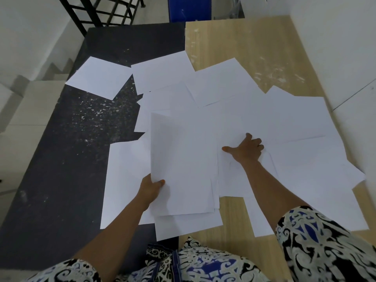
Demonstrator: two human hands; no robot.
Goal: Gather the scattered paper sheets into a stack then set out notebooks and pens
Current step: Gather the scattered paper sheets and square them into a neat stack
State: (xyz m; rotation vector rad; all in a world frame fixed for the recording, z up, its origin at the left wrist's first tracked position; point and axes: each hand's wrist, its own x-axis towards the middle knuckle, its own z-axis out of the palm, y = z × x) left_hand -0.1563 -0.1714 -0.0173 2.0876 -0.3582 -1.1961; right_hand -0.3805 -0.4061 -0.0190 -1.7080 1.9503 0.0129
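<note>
Overhead, white paper sheets (234, 110) lie scattered and overlapping across the desk (254, 47). Left hand (151, 189) pinches a gathered stack's (183, 159) edge; right hand (247, 149) presses curled fingers on a loose sheet. Light, floppy, slippery sheets: probably best gripped at edges.

White paper sheets (234, 110) lie scattered, overlapping (several gathered).

surface: dark top (61, 159) on the left, wood top (264, 47) on the right, edges meeting | on it: white sheets (295, 119) lay scattered and overlapping across both | one sheet (99, 77) lay apart on the dark top | dark top was flecked with pale specks
</note>
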